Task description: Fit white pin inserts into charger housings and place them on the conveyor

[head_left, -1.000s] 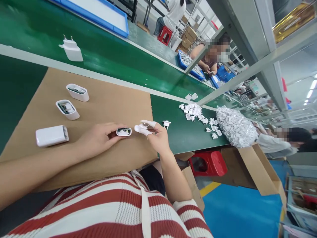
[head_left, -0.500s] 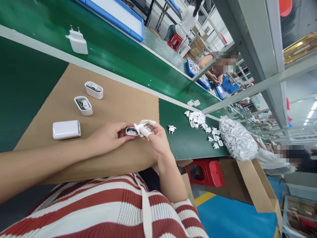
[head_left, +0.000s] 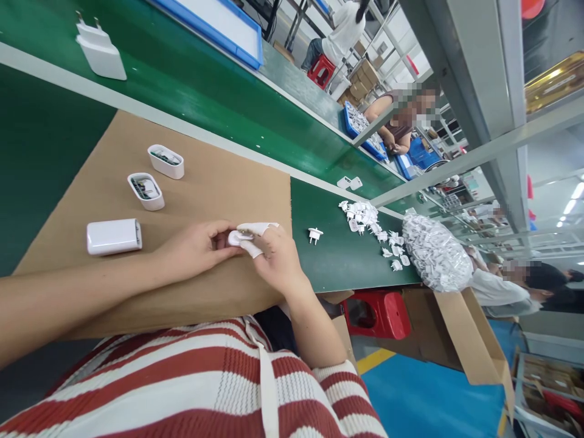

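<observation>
In the head view my left hand is closed around a white charger housing that its fingers mostly hide. My right hand, with white covers on its fingertips, pinches a white plug cap by its pins. The cap sits against the open end of the housing; whether it is fully seated I cannot tell. On the cardboard to the left stand two open housings, one farther back and one nearer, circuit boards showing inside. A closed-sided white housing lies beside them.
One loose plug cap lies right of my hands, before a pile of caps and a full plastic bag. Behind a metal rail, a green belt carries a plugged charger. Co-workers sit beyond.
My right hand has moved left and turned the plug cap onto the housing's open end, covering the circuit board. The charger on the belt has shifted left.
</observation>
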`<state>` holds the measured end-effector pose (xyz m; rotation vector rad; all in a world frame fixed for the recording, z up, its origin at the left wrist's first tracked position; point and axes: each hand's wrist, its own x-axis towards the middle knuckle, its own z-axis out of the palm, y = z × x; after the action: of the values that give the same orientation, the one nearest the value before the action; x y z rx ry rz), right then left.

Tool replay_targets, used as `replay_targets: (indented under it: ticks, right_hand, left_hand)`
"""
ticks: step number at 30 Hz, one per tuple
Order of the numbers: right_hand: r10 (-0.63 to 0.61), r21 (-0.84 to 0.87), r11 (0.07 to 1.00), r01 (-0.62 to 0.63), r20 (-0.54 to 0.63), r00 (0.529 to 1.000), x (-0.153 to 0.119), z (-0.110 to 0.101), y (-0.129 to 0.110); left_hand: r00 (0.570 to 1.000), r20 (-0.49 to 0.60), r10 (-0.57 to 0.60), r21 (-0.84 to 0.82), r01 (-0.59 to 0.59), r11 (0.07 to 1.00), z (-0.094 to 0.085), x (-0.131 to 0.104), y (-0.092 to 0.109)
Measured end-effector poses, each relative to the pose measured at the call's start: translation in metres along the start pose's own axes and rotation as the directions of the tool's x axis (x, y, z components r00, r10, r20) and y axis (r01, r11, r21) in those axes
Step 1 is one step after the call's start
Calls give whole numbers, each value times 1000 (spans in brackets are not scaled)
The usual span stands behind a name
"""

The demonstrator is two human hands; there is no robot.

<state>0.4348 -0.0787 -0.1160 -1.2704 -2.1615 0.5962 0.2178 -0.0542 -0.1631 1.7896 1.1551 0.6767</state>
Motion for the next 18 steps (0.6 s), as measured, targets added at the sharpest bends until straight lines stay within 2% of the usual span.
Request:
replay_targets:
  ticks: [4, 11, 15, 18]
  right_hand:
    - [-21, -130, 991, 31, 78, 997, 3, 3, 1]
    - [20, -311, 951, 3, 70, 997, 5, 6, -18]
    - [57, -288, 957, -32, 79, 995, 10, 6, -25]
    - [74, -174, 982, -70, 14, 997, 12, 10, -17]
  left_hand:
    - [1000, 9, 6, -24, -6, 1000, -1, 0, 2]
    - [999, 8, 52, 34, -53, 998, -2, -2, 7]
    - [994, -3, 108, 260, -103, 960, -2, -5, 10]
    - [995, 13, 102, 431, -98, 897, -8, -3, 12]
